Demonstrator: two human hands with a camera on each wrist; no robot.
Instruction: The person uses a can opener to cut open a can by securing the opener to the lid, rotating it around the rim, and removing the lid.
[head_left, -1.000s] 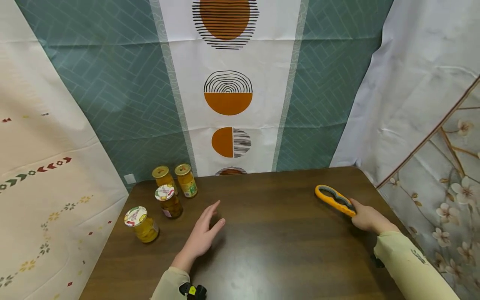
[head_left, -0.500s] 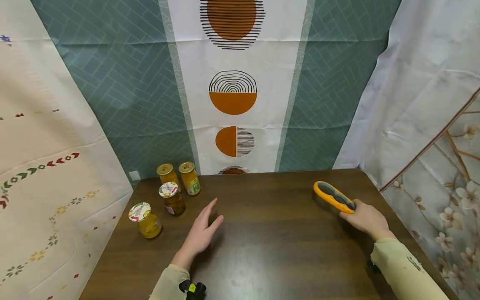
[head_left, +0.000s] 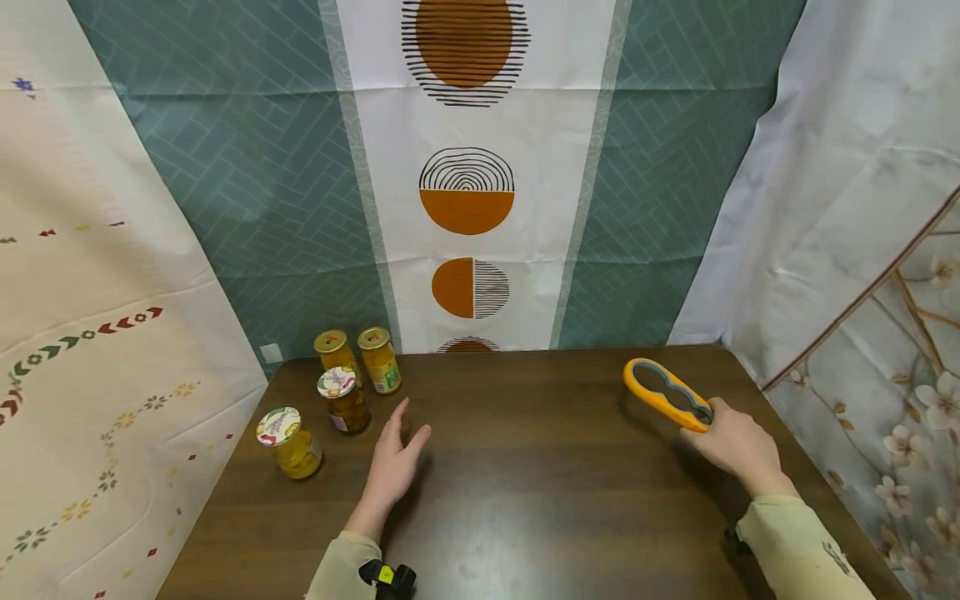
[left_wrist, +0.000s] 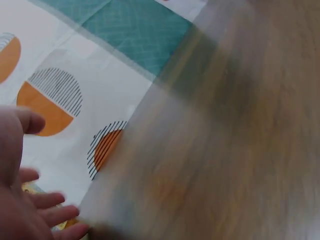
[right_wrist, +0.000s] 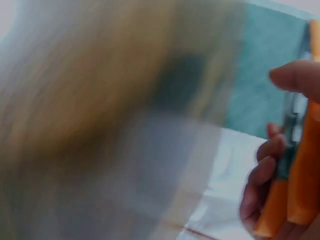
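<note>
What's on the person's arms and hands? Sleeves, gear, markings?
Left sleeve and right sleeve: pale yellow, wrist-length. Right one has a small dark print. Black device with a yellow-green patch at the left wrist; dark piece by the right wrist, details unclear. Left hand and right hand: no gloves.

Forward and down from the head, table (head_left: 540, 475) and patterned cloth (head_left: 465, 179) were surveyed; from the left wrist, close behind the hand (left_wrist: 17, 200), that same cloth was caught aslant; from the right, the orange tool (right_wrist: 304, 175) was framed tight!
</note>
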